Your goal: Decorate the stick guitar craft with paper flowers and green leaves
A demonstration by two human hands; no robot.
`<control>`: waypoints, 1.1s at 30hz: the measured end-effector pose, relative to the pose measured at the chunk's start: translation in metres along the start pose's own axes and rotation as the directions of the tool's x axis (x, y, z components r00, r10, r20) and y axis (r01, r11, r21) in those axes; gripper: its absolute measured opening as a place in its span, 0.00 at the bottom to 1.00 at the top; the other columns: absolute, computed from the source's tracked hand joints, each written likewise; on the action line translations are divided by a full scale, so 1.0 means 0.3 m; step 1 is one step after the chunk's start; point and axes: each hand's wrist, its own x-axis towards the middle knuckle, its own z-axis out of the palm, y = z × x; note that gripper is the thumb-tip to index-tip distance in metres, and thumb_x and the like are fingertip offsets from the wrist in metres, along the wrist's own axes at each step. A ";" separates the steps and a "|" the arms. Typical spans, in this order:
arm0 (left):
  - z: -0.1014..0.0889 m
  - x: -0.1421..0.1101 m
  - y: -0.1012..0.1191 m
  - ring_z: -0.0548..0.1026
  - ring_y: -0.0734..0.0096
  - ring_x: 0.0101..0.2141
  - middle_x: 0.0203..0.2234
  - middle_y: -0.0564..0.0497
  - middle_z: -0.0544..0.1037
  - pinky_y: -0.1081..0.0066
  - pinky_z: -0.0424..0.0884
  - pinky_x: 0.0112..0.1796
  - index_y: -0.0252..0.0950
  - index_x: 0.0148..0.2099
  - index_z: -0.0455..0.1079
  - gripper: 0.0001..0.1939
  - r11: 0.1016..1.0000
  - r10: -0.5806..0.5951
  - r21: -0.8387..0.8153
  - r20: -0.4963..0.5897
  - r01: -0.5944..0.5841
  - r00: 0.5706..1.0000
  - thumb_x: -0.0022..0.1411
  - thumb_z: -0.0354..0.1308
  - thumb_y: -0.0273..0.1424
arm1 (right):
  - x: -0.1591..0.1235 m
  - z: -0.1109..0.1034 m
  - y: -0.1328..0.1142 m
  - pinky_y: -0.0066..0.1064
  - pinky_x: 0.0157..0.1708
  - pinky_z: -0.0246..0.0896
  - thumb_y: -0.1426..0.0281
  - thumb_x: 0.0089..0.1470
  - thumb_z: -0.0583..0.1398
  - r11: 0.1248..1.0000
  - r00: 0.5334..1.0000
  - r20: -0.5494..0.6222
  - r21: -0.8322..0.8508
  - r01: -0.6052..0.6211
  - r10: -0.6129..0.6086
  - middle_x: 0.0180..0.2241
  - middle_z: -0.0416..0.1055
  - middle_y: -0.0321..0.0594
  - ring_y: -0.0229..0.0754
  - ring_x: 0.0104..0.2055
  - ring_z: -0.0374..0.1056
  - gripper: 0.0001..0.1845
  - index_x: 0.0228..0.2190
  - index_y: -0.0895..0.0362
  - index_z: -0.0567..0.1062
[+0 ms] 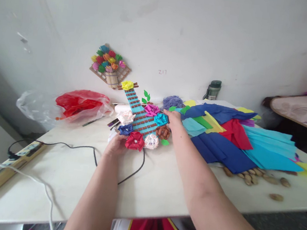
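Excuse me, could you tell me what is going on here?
A person has both hands at a flower-decorated craft piece over the table. The left hand is at its lower left, by a dark blue flower; the right hand is beside a turquoise flower. Their fingers are partly hidden. Coloured sheets lie to the right.

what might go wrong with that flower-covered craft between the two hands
The black cable emerges by the lower edge of the craft and might snag it. The left hand is right by the dark blue flower and could crush its petals. The right hand may brush the nearby loose coloured sheets.
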 end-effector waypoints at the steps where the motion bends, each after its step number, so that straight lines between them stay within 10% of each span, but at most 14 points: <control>1: 0.001 0.000 0.000 0.75 0.69 0.23 0.23 0.49 0.76 0.71 0.73 0.24 0.31 0.30 0.68 0.14 1.000 0.007 -0.002 -0.003 -0.007 1.000 0.38 0.53 0.14 | -0.007 0.002 -0.006 0.23 0.16 0.58 0.77 0.32 0.66 1.000 1.000 -0.022 -0.001 -0.010 0.010 0.12 0.65 0.27 0.32 0.16 0.61 0.16 0.15 0.56 0.62; 33: 0.002 0.004 -0.002 0.77 0.62 0.31 0.23 0.49 0.76 0.65 0.75 0.33 0.31 0.32 0.69 0.15 1.000 0.022 0.007 0.060 -0.023 0.998 0.38 0.55 0.15 | -0.057 0.014 -0.053 0.24 0.18 0.61 0.79 0.33 0.67 0.987 0.983 -0.087 -0.002 -0.160 0.159 0.13 0.62 0.25 0.33 0.18 0.61 0.17 0.18 0.56 0.62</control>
